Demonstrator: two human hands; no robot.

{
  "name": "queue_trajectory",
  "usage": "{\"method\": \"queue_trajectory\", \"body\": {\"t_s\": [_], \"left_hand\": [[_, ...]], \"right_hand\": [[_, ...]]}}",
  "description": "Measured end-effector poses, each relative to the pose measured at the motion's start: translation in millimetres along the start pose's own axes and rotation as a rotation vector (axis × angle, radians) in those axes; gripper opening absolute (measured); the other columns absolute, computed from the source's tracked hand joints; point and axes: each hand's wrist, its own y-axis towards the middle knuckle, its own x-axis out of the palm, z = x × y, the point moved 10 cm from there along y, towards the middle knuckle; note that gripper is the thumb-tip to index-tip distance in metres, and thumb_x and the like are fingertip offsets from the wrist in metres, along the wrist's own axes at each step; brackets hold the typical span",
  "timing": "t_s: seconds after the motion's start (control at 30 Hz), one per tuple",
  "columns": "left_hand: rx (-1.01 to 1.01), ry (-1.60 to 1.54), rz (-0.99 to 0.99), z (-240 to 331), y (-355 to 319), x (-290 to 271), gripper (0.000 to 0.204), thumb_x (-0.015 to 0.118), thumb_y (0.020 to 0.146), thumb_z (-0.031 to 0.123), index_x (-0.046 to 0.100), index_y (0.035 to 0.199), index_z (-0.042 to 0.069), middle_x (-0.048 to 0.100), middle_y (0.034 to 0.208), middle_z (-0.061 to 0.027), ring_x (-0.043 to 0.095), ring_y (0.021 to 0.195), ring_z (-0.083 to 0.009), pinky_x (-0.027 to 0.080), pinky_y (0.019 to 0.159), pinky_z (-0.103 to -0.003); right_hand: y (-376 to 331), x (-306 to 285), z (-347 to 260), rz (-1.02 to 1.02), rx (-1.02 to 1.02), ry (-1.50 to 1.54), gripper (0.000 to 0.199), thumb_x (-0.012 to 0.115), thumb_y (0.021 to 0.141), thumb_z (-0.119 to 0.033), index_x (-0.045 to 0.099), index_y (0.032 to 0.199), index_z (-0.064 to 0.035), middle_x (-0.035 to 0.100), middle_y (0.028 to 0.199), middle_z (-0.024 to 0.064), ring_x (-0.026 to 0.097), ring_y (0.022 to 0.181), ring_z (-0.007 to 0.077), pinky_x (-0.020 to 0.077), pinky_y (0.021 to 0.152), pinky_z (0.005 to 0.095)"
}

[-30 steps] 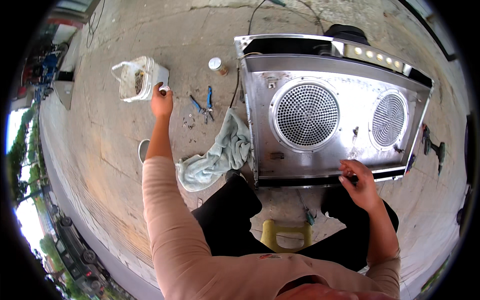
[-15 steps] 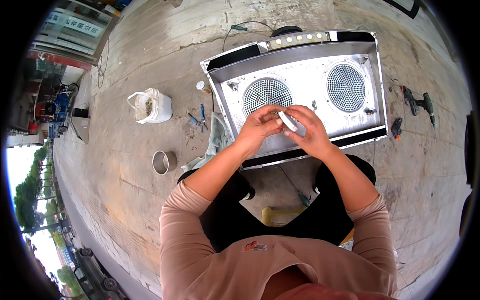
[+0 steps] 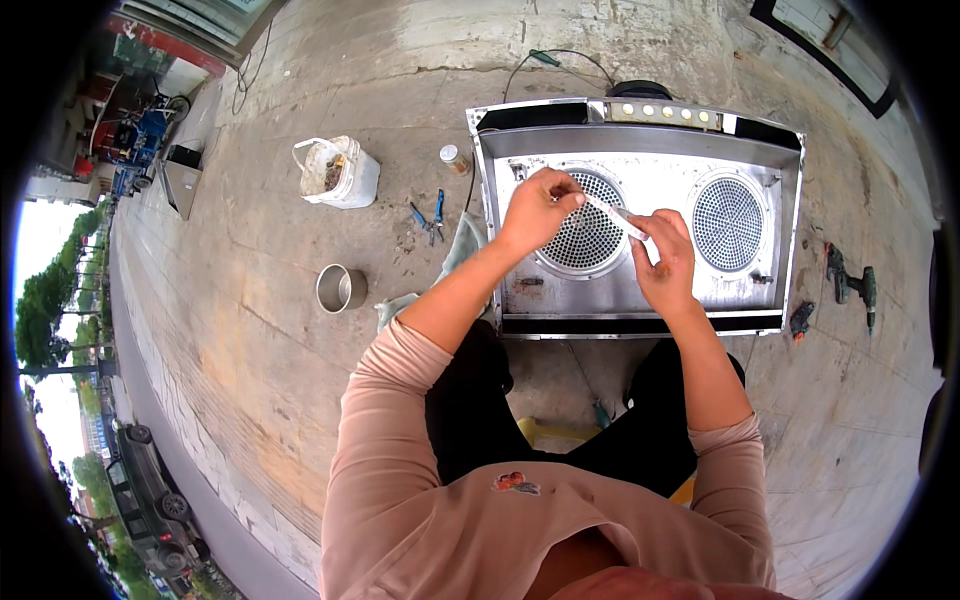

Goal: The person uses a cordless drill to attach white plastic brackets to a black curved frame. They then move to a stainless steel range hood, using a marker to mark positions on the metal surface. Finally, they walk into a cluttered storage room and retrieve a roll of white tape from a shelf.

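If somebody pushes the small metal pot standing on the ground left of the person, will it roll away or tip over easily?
The metal pot stands upright on its flat base on rough concrete, so it would probably scrape rather than roll. It looks thin-walled and open on top, so it is likely light and stiff. Pushed near the rim, it might tip, and then its round side could roll.

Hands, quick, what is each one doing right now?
Left hand: closed, pinching one end of the thin white tool.
Right hand: closed on the tool's other end.

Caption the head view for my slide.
Both hands, left hand and right hand, hold a slim white stick over a steel twin-grille range hood.
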Motion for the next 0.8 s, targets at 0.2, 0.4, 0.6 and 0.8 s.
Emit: {"method": "queue_trajectory", "body": {"t_s": [0.2,0.4,0.6,0.8], "left_hand": [[-0.077,0.111,0.251,-71,62,-123,0.015,0.068,0.083,0.010,0.066,0.090,-0.003,0.067,0.082,-0.0074,0.062,0.076,-0.0145,0.049,0.071,-0.028],[-0.282,0.244,0.374,-160,114,-191,0.018,0.069,0.081,0.015,0.069,0.090,0.000,0.070,0.079,-0.0094,0.065,0.072,-0.0175,0.050,0.068,-0.031],[-0.357,0.350,0.433,-197,141,-200,0.019,0.069,0.079,0.020,0.070,0.089,0.004,0.070,0.082,-0.0125,0.068,0.077,-0.0254,0.051,0.071,-0.036],[-0.290,0.361,0.493,-201,151,-203,0.016,0.069,0.077,0.018,0.071,0.085,0.004,0.070,0.079,-0.0132,0.068,0.075,-0.0280,0.052,0.070,-0.037]], "right_hand": [[100,48,1,-0.184,-0.221,-0.195,0.032,0.071,0.075,-0.008,0.066,0.107,-0.0069,0.062,0.076,0.0082,0.053,0.076,0.0257,0.0450,0.071,0.0367],[177,120,64,-0.268,-0.266,-0.395,0.012,0.069,0.078,-0.016,0.071,0.086,-0.0075,0.064,0.070,0.0048,0.054,0.077,0.0240,0.0444,0.072,0.0379],[200,175,125,-0.290,-0.128,-0.666,0.019,0.071,0.075,-0.028,0.072,0.071,-0.0092,0.062,0.062,0.0071,0.057,0.078,0.0242,0.0437,0.073,0.0389],[199,201,163,-0.341,-0.020,-0.760,0.024,0.068,0.078,-0.032,0.071,0.070,-0.0101,0.065,0.066,0.0076,0.059,0.077,0.0245,0.0431,0.074,0.0401]]}}
